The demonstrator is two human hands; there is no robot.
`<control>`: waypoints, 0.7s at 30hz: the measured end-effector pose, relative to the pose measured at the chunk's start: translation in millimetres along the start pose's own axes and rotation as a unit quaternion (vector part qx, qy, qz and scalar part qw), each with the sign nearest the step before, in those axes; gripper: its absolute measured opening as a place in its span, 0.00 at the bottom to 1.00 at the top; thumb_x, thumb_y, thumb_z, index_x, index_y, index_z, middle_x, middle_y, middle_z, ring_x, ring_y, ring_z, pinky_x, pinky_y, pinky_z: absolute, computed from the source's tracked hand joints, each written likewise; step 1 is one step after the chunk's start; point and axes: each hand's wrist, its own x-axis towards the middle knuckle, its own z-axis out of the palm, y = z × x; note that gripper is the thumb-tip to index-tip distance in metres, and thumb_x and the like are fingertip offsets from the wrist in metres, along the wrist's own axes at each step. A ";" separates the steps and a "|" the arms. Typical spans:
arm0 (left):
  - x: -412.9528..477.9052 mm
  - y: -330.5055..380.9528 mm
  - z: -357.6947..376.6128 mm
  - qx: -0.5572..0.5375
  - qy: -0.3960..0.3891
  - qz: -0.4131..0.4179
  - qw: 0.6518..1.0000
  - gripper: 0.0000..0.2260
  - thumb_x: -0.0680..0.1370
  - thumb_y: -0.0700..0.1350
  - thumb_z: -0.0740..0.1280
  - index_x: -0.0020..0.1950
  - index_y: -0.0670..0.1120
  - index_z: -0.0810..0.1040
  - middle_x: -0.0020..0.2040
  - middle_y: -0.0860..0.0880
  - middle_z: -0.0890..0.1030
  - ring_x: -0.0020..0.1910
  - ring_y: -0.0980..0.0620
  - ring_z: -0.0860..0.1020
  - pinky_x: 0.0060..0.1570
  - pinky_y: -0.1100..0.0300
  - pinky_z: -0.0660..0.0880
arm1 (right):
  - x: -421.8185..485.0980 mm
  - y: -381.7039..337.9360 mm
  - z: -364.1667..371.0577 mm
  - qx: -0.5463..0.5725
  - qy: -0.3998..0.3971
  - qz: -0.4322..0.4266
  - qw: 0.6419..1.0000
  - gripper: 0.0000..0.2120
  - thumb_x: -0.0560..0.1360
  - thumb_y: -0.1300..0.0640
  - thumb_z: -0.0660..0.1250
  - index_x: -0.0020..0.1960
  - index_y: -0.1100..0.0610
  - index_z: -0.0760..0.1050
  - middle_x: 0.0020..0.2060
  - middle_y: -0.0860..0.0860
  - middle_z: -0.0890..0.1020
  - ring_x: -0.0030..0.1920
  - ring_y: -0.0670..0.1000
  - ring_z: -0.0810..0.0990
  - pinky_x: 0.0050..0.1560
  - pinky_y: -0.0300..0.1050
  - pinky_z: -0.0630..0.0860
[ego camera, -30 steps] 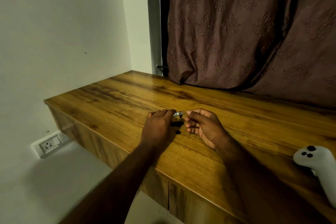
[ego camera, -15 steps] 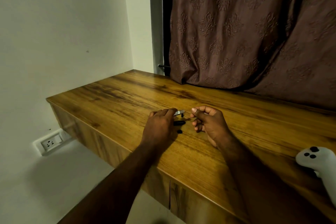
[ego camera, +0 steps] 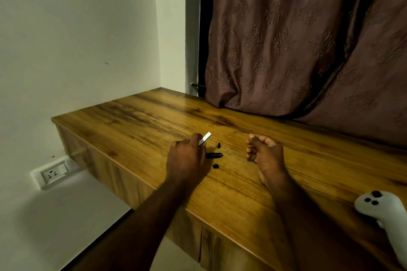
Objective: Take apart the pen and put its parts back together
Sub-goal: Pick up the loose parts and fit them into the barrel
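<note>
My left hand [ego camera: 187, 156] grips a silver pen piece [ego camera: 205, 137] whose end sticks up past the fingers. Just right of that hand, on the wooden table [ego camera: 231, 193], lie a black pen barrel [ego camera: 214, 155], two small black parts [ego camera: 219, 145] [ego camera: 215, 166] and a tiny pale piece [ego camera: 227, 150]. My right hand [ego camera: 265, 154] rests on the table to the right of the parts, fingers curled, with nothing visible in it. The hands are apart, with the parts between them.
A white controller [ego camera: 383, 211] lies at the table's near right edge. A brown patterned curtain [ego camera: 308, 39] hangs along the back. A wall socket [ego camera: 51, 173] sits low on the left wall, below the table's left edge.
My hands were together at the silver piece; my right hand has drawn away to the right. My left hand keeps the silver piece and has tilted it up.
</note>
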 end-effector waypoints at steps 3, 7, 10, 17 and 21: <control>1.4 -3.4 1.6 0.001 0.017 -0.016 1.000 0.10 0.80 0.50 0.60 0.58 0.49 0.75 0.47 0.49 0.81 0.45 0.51 0.76 0.51 0.54 0.69 | 3.0 7.6 4.2 -0.075 0.017 -0.038 0.996 0.02 0.76 0.60 0.68 0.45 0.57 0.78 0.35 0.54 0.80 0.31 0.48 0.75 0.32 0.43 0.74; 4.2 -10.3 6.8 0.023 0.035 -0.002 0.999 0.11 0.79 0.52 0.62 0.57 0.49 0.78 0.52 0.49 0.80 0.51 0.50 0.74 0.51 0.53 0.69 | 13.0 17.5 8.9 -0.201 0.044 -0.078 0.976 0.05 0.74 0.53 0.69 0.40 0.50 0.77 0.33 0.49 0.82 0.35 0.50 0.80 0.43 0.53 0.80; 5.2 -10.7 7.7 0.029 0.038 -0.002 0.999 0.11 0.78 0.52 0.62 0.56 0.49 0.78 0.52 0.49 0.77 0.51 0.51 0.72 0.51 0.54 0.68 | 14.3 17.7 18.5 -0.289 0.059 -0.120 0.948 0.07 0.75 0.53 0.68 0.38 0.49 0.75 0.36 0.47 0.81 0.40 0.51 0.81 0.46 0.53 0.81; 5.7 -10.3 6.7 0.018 0.048 -0.012 0.999 0.11 0.79 0.51 0.62 0.56 0.49 0.78 0.51 0.49 0.77 0.50 0.50 0.73 0.51 0.53 0.69 | 8.6 21.6 25.6 -0.494 0.021 -0.156 0.855 0.07 0.78 0.53 0.65 0.43 0.54 0.77 0.43 0.50 0.84 0.45 0.53 0.81 0.47 0.48 0.78; 5.1 -9.6 6.4 0.020 0.041 -0.017 0.999 0.12 0.79 0.52 0.61 0.58 0.49 0.77 0.53 0.50 0.77 0.52 0.52 0.72 0.53 0.54 0.68 | 4.7 23.5 29.5 -0.630 -0.002 -0.173 0.757 0.09 0.78 0.52 0.62 0.50 0.55 0.78 0.48 0.53 0.82 0.50 0.56 0.80 0.52 0.50 0.75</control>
